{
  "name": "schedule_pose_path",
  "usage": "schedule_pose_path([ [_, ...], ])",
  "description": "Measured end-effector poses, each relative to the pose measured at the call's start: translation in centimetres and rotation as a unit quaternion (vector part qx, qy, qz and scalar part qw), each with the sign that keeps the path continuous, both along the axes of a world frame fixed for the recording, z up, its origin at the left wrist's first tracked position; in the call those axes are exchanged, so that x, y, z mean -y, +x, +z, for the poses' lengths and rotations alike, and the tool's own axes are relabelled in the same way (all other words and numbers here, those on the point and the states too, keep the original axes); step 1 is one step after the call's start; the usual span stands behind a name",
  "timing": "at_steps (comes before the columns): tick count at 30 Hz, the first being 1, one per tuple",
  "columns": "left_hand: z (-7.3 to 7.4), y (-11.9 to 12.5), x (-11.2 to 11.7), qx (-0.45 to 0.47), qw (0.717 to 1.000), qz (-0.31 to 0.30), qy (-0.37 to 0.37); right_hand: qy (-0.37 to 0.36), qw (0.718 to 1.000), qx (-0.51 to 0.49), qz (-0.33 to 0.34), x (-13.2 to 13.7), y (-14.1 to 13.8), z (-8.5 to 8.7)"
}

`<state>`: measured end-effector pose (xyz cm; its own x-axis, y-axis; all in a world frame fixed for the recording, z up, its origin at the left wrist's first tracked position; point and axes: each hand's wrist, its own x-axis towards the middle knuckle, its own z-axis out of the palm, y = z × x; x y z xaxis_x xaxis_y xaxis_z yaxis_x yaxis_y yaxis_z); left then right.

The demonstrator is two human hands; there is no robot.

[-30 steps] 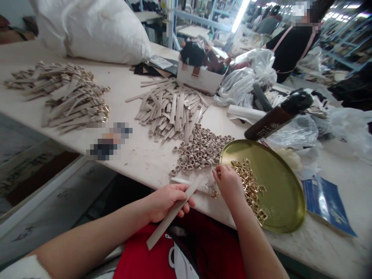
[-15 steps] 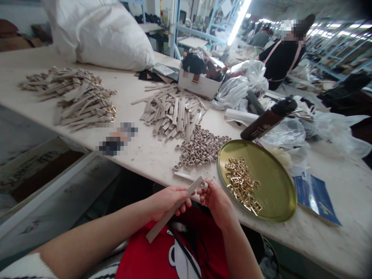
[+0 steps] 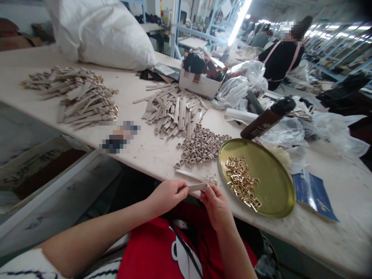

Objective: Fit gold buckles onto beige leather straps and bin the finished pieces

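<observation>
My left hand (image 3: 170, 197) is closed on a grey-beige strap (image 3: 197, 187), whose short visible length bridges the gap to my other hand. At the strap's right end, my right hand (image 3: 215, 203) pinches with thumb and fingers. The small strap loop it held is mostly hidden by the fingertips there. Just beyond my hands lies a heap of small beige strap loops (image 3: 200, 145), with a pile of loose straps (image 3: 174, 110) behind it. To the right, gold buckles (image 3: 242, 180) are gathered in a round gold-coloured tray (image 3: 276, 182).
Straps with gold fittings (image 3: 84, 97) are piled at the left of the table (image 3: 139, 155). A big white sack (image 3: 101, 37) stands behind them. A dark bottle (image 3: 267, 118) leans beyond the tray, near plastic bags (image 3: 242, 87). A blue packet (image 3: 315, 195) lies right. Another person (image 3: 280, 58) is farther back.
The strap has swung from a steep slant to nearly level, and its long lower end no longer shows. My right hand's loop has met the strap's end.
</observation>
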<state>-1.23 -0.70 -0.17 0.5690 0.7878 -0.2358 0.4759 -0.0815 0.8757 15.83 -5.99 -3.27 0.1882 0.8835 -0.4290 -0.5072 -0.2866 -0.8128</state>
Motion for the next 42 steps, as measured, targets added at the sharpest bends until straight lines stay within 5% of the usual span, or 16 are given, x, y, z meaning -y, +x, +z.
schedule_pose_path([
  [6, 0.7, -0.1, -0.8, -0.072, 0.991, -0.098, 0.053, 0.010, 0.979, 0.177, 0.102, 0.4, 0.7, 0.3],
  [16, 1.5, 0.5, -2.2, -0.110, 0.972, -0.208, 0.012, 0.025, 0.959, 0.201, 0.199, 0.4, 1.1, 0.5],
  [20, 0.9, 1.2, -2.2, -0.097, 0.980, -0.174, -0.018, 0.010, 0.978, 0.141, 0.153, -0.2, 0.4, 0.1],
  [24, 0.5, 1.8, -1.8, -0.019, 0.973, -0.139, -0.185, 0.008, 0.991, 0.122, 0.059, -0.9, 0.0, -0.3],
  [27, 0.2, 2.2, -1.7, 0.026, 0.963, -0.134, -0.234, 0.014, 0.987, 0.118, 0.111, -1.0, -0.1, -0.5],
  [30, -0.5, 2.4, -2.2, 0.063, 0.973, -0.105, -0.197, 0.039, 0.960, 0.219, 0.170, -1.5, 1.2, -0.1],
  [34, -1.6, 2.2, -2.9, 0.074, 0.980, -0.033, -0.182, 0.056, 0.848, 0.514, 0.117, -4.4, 6.7, 1.1],
  [36, -2.0, 2.2, -2.9, 0.081, 0.979, -0.007, -0.189, 0.045, 0.722, 0.685, 0.085, -6.5, 9.5, 1.5],
  [39, -2.2, 2.2, -2.6, 0.089, 0.980, -0.003, -0.180, -0.017, 0.502, 0.850, 0.161, -9.3, 11.8, 1.3],
  [40, -2.1, 2.1, -2.4, 0.089, 0.981, -0.006, -0.171, -0.030, 0.457, 0.870, 0.183, -10.0, 12.0, 1.2],
  [42, -2.0, 2.0, -2.2, 0.083, 0.985, -0.012, -0.150, -0.031, 0.423, 0.882, 0.205, -10.9, 12.0, 0.9],
])
